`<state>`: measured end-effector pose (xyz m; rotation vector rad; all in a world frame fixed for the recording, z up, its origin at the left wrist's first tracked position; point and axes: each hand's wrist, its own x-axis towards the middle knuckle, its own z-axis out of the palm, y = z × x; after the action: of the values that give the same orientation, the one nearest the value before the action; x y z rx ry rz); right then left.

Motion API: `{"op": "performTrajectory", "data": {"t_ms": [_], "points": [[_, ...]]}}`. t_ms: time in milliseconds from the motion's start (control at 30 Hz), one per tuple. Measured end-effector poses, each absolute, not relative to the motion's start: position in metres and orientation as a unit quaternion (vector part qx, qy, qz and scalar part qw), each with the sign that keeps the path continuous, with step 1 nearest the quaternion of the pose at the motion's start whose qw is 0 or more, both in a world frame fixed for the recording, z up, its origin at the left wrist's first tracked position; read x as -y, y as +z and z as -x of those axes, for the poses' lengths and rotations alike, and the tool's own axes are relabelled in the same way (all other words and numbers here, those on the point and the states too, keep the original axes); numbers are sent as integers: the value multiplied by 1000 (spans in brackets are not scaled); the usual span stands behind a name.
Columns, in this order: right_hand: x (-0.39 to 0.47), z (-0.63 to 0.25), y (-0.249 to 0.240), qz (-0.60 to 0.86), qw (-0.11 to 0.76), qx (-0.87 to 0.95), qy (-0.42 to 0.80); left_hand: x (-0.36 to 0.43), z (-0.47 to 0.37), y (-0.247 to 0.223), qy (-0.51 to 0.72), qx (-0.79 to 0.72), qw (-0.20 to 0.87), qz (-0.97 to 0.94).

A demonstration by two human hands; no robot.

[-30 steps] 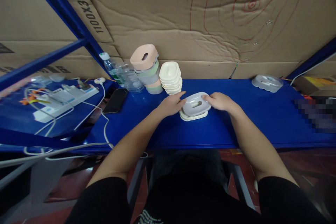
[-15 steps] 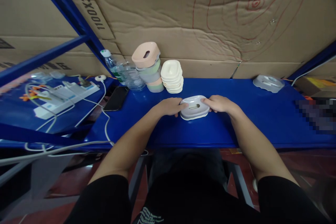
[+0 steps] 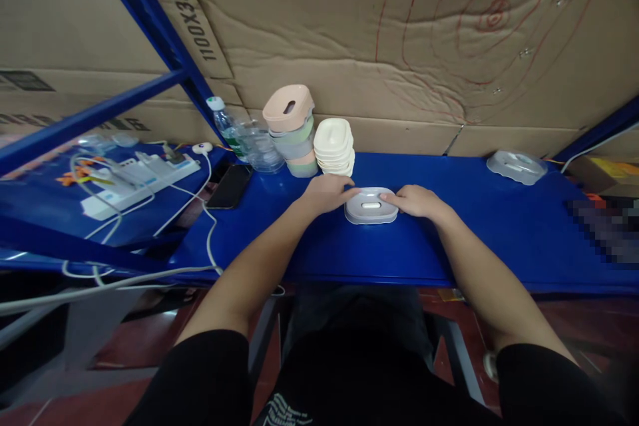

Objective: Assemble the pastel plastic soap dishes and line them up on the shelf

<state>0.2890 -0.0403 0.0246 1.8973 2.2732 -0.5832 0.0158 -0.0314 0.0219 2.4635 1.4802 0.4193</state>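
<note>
A pale grey oval plastic piece [image 3: 371,214] with a slot in its middle lies near the front of the blue table, and a cream part shows through the slot. My right hand [image 3: 417,201] grips its right end, thumb on top. At its upper left edge is my left hand [image 3: 327,193], fingers apart, the thumb touching or just over the rim. Just behind the left hand stands a stack of cream pieces [image 3: 333,140]. Left of that rises a pile of pink, green and grey pieces [image 3: 289,110].
Clear plastic cups [image 3: 262,150], a bottle [image 3: 222,120] and a black phone [image 3: 230,186] are at the left. Beyond the table frame lies a power strip [image 3: 142,183] with white cables. A translucent piece [image 3: 518,168] lies at the back right, before the cardboard wall [image 3: 319,33].
My left hand has loosened from the piece's left end and shifted up towards the cream stack. The piece now sits flatter, with my right hand still at it. The view has shifted slightly.
</note>
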Motion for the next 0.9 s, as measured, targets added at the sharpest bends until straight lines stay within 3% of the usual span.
{"op": "performTrajectory", "data": {"t_ms": [167, 267, 433, 900], "points": [[38, -292, 21, -628, 50, -754, -185, 13, 38, 39, 510, -485, -81, -706], [37, -292, 18, -623, 48, -760, -179, -1, 83, 45, 632, -517, -166, -553], [36, -293, 16, -613, 42, -770, -172, -24, 127, 34, 608, -611, -120, -492], [38, -294, 19, -602, 31, -777, -182, -40, 134, 21, 561, -621, -55, -545]]}}
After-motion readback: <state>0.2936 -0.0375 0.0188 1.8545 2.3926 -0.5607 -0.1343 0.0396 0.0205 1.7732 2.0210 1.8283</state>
